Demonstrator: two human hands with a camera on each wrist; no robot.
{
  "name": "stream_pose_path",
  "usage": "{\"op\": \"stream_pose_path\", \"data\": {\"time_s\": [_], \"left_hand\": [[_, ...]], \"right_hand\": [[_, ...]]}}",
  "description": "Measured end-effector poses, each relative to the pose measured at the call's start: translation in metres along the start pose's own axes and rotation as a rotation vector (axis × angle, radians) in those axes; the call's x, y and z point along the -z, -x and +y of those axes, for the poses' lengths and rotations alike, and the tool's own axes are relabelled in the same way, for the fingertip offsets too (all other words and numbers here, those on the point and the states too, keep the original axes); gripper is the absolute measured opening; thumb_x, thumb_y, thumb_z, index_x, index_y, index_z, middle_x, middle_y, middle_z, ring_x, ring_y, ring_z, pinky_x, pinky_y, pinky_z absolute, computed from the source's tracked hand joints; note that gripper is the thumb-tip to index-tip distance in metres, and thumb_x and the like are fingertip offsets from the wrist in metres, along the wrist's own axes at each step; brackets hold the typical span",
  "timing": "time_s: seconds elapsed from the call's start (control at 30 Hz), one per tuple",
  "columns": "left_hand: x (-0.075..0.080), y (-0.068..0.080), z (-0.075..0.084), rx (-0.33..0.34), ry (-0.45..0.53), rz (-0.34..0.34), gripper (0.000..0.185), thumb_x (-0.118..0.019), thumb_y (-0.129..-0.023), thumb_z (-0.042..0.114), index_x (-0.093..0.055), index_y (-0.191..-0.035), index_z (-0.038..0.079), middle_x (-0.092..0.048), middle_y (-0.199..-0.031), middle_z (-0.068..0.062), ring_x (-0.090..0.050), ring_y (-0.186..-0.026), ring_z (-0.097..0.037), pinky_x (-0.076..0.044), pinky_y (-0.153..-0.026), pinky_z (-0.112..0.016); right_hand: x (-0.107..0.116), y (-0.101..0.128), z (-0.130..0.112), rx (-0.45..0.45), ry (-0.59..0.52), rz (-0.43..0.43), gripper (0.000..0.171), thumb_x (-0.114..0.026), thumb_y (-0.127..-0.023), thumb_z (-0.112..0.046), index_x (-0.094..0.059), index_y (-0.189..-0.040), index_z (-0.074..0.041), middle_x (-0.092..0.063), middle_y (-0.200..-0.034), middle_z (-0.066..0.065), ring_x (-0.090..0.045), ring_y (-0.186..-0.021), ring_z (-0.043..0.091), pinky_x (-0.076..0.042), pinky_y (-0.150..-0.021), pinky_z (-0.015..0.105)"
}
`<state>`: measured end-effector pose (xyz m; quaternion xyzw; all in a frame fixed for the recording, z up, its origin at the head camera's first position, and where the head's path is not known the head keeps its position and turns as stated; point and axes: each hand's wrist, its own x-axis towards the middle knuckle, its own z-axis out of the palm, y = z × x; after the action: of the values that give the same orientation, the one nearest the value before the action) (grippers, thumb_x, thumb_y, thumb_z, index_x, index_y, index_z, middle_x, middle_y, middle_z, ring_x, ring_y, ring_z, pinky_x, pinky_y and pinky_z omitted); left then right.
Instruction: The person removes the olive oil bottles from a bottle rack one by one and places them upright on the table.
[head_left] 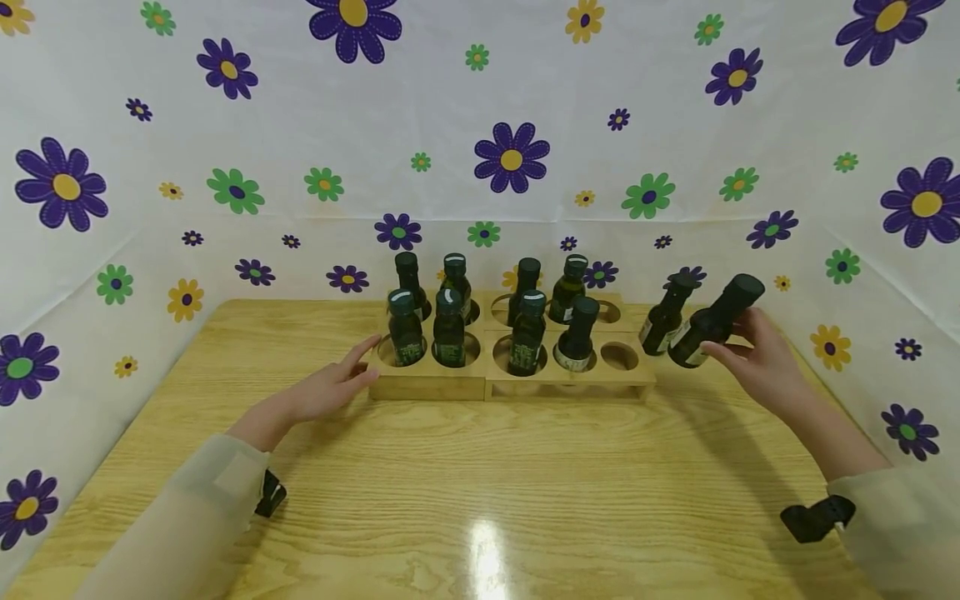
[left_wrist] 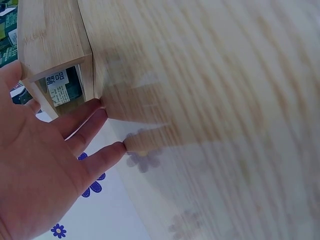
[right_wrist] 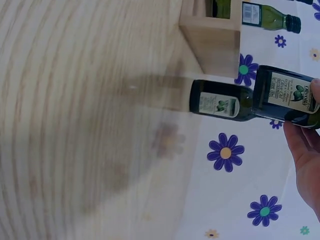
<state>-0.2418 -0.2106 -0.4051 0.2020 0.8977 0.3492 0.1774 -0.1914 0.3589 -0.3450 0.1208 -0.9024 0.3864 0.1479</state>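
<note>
Both arms are clad in loose, semi-sheer beige sleeves ending above the wrists. A black strap-mounted camera unit sits under each forearm. The left hand (head_left: 330, 385) and right hand (head_left: 761, 360) are bare, without gloves.

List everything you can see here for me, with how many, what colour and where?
Bottles in rack: eight, dark green with dark caps, standing in the holes.
Bottle on table: one, dark green, right of the rack.
Held bottle: one, dark green, tilted, in the right hand.
Wooden rack: one, pale wood, round holes, mid-table; some holes at the right are free.
Table: one, light wood grain.
Backdrop: white cloth with purple, green and yellow flowers, behind and at both sides.
Wrist cameras: two, black, one on each wrist.
Sleeves: two, pale beige.
Left hand: fingers straight, touching the rack's left end.
Right hand: gripping the held bottle.
</note>
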Motion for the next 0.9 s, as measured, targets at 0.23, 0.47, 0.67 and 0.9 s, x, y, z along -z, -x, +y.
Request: {"op": "stream_pose_path", "data": {"time_s": [0.23,0.47,0.67,0.9], "left_hand": [[0.0,0.002,0.004,0.004,0.007,-0.009,0.069,-0.032,-0.105,0.048,0.0,-0.157,0.018,-0.028,-0.146,-0.039,-0.031,-0.132,-0.053,-0.023,-0.106,-0.065],[0.001,0.003,0.008,0.01,0.012,-0.014,0.068,-0.032,-0.105,0.048,0.0,-0.157,0.019,-0.027,-0.146,-0.038,-0.031,-0.132,-0.054,-0.023,-0.105,-0.065],[0.001,0.002,0.008,0.008,0.018,-0.013,0.068,-0.033,-0.105,0.047,0.0,-0.157,0.019,-0.027,-0.147,-0.038,-0.031,-0.132,-0.054,-0.023,-0.105,-0.065],[0.001,0.002,0.005,0.014,0.014,-0.014,0.068,-0.033,-0.105,0.048,0.0,-0.157,0.019,-0.027,-0.147,-0.038,-0.031,-0.132,-0.054,-0.022,-0.106,-0.065]], "right_hand": [[0.0,0.001,0.018,-0.018,0.036,0.028,0.047,-0.061,-0.096,-0.005,-0.035,-0.132,0.011,-0.047,-0.121,0.026,-0.051,-0.112,0.038,-0.038,-0.078,0.001],[0.0,-0.008,0.038,-0.113,0.074,-0.002,0.054,-0.057,-0.1,-0.016,-0.029,-0.136,0.013,-0.04,-0.129,0.036,-0.04,-0.119,0.056,-0.047,-0.093,0.047],[-0.002,-0.018,0.049,-0.175,0.077,-0.015,0.062,-0.055,-0.101,-0.021,-0.023,-0.14,0.015,-0.033,-0.135,0.04,-0.034,-0.122,0.058,-0.036,-0.092,0.067],[-0.009,-0.028,0.06,-0.232,0.108,-0.028,0.064,-0.054,-0.101,-0.022,-0.022,-0.141,0.016,-0.032,-0.135,0.042,-0.033,-0.123,0.059,-0.034,-0.095,0.068]]}}
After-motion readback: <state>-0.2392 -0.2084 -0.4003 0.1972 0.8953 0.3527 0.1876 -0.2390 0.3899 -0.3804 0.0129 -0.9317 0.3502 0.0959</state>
